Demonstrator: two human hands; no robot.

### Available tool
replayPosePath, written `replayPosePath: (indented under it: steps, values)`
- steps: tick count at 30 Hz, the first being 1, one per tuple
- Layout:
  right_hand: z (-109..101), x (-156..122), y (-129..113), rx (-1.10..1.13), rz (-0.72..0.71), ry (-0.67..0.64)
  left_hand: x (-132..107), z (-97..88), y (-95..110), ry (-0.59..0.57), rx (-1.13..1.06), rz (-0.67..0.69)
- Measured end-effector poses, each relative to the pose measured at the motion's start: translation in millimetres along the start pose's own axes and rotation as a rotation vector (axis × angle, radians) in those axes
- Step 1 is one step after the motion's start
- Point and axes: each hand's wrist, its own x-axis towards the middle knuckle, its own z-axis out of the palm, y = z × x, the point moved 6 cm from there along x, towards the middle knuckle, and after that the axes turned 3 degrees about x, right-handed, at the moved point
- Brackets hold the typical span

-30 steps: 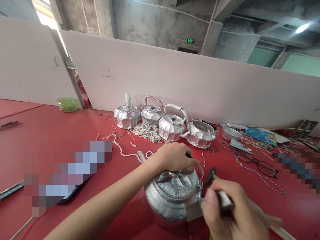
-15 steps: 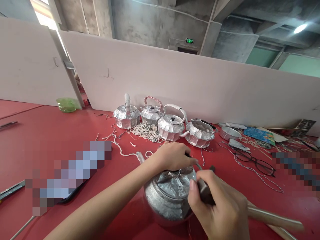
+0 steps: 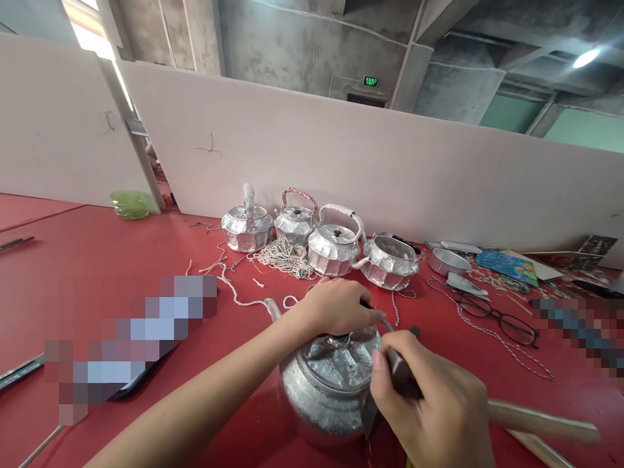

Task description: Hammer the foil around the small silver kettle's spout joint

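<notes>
A hammered silver kettle (image 3: 324,390) stands on the red table (image 3: 97,260) close in front of me. My left hand (image 3: 336,305) lies over its top and grips the folded-down handle and lid. My right hand (image 3: 433,406) is closed around a small hammer with a wooden shaft (image 3: 541,422), its dark head pressed against the kettle's right rim where the handle bracket sits. The shaft points out to the right. The kettle's spout (image 3: 273,309) sticks out to the left.
Several finished silver kettles (image 3: 336,248) stand in a row at the white partition, with a pile of cord (image 3: 283,257) among them. Eyeglasses (image 3: 502,322), a small metal bowl (image 3: 446,260) and papers lie at right. A green dish (image 3: 129,203) sits far left.
My right hand swung the hammer in from the right and brought its head onto the kettle's rim. My left hand kept its hold on the kettle top.
</notes>
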Motion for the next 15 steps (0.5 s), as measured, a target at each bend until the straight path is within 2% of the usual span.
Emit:
replayPosePath:
  steps: [5,8,10,13,15]
  values:
    - [-8,12,9,0.169,0.054,-0.128,1,-1.8,0,-0.004,-0.014,-0.020]
    - [-2,14,11,0.257,0.042,-0.237,2,-4.9,-3,0.031,-0.003,-0.069]
    - [2,12,19,0.247,0.103,-0.195,1,-6.1,-4,0.056,0.011,-0.098]
    - [-2,3,33,0.204,0.236,0.004,1,-5.8,-5,0.073,0.022,-0.107]
    - [-5,-1,37,0.200,0.262,0.083,1,-5.2,-6,0.076,0.029,-0.106]
